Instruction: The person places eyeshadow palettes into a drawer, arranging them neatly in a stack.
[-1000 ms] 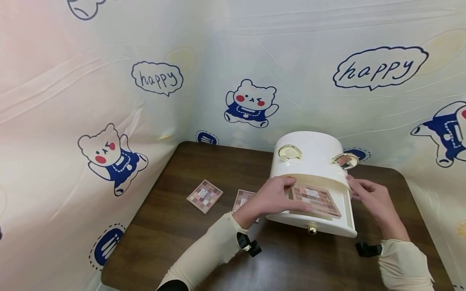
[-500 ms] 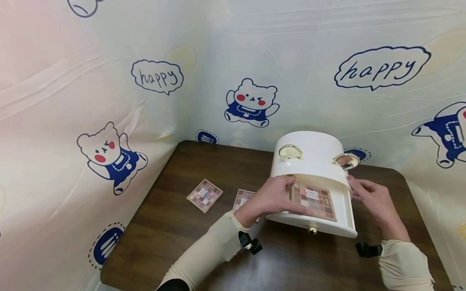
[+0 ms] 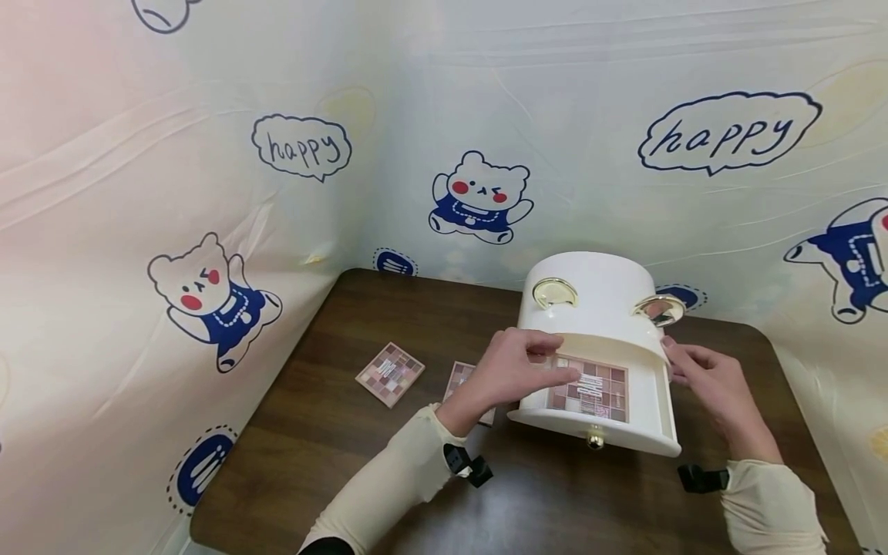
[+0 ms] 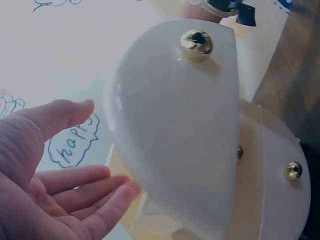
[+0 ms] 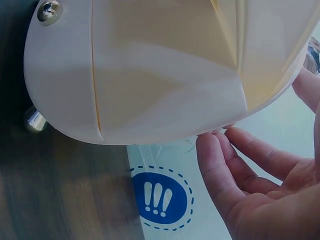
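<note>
A white rounded organizer (image 3: 590, 289) stands at the right of the table in the head view, its upper drawer (image 3: 657, 412) pulled out. In that drawer lies a pink eyeshadow palette (image 3: 591, 391), flat, with its left end partly behind my left hand (image 3: 509, 370). The left hand is over the drawer's left side, thumb and fingers apart and holding nothing. From the left wrist, that hand (image 4: 65, 170) appears beside the white drawer front (image 4: 175, 125). My right hand (image 3: 714, 389) touches the organizer's right side; in the right wrist view its fingertips (image 5: 207, 145) rest against the white wall.
Two more palettes, one at left (image 3: 391, 375) and one partly behind the left wrist (image 3: 461, 378), lie on the brown table (image 3: 333, 439). Gold round pieces (image 3: 553, 293) stick out of the organizer's upper body. A printed cloth (image 3: 590, 100) hangs behind the table.
The palette has gone from tilted in my left hand to lying flat in the drawer. The left hand has let go and lifted slightly. My right hand has stayed put.
</note>
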`<state>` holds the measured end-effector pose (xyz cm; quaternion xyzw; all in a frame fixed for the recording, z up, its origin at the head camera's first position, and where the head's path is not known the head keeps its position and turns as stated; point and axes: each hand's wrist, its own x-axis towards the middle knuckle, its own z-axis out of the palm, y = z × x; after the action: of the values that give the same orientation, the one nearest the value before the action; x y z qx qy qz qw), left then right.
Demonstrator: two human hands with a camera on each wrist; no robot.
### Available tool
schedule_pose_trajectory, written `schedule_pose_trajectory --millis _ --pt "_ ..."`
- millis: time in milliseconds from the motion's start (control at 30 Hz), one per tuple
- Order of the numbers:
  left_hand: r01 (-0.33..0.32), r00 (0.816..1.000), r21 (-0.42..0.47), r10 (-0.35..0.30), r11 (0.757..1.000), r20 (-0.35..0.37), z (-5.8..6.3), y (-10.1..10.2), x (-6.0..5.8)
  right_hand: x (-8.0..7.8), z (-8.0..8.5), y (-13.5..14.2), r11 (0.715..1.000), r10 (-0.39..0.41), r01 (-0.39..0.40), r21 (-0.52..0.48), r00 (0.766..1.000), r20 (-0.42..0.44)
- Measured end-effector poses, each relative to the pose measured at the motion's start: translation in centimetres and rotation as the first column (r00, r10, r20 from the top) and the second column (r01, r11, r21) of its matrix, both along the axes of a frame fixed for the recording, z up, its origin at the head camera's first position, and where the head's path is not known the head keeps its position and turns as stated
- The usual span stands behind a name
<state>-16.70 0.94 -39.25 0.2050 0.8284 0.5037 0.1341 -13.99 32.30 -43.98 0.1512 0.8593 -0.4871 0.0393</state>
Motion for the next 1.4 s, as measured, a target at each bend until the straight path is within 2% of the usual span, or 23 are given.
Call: schedule_pose_trajectory --millis 267,500,967,1233,1400 --pt "-0.045 0.999 0.198 0.047 0.979 -0.003 0.1 -2.4 -0.6 0.0 0.0 0.1 1.000 0.000 0.000 -0.021 1.000 -0.001" --pt "-0.071 0.997 0.247 0.079 0.966 -0.021 -1.3 -4.9 -1.5 0.0 -0.1 0.1 1.000 -0.007 0.007 -0.021 1.000 -0.004" --pt "-0.123 0.992 0.083 0.122 0.989 0.024 -5.6 -9.0 -3.5 -0.1 -0.4 0.3 1.000 0.002 -0.003 -0.031 0.999 -0.033" --pt "-0.044 0.999 -0.092 0.045 0.995 0.002 -7.7 -10.6 -4.4 0.1 -0.1 0.3 0.999 0.005 -0.005 -0.039 1.000 0.009" --pt "-0.004 1.000 -0.149 0.008 0.989 0.022 -8.9 -11.3 -5.0 0.1 -0.1 0.1 0.999 0.001 0.000 -0.040 1.000 0.024"
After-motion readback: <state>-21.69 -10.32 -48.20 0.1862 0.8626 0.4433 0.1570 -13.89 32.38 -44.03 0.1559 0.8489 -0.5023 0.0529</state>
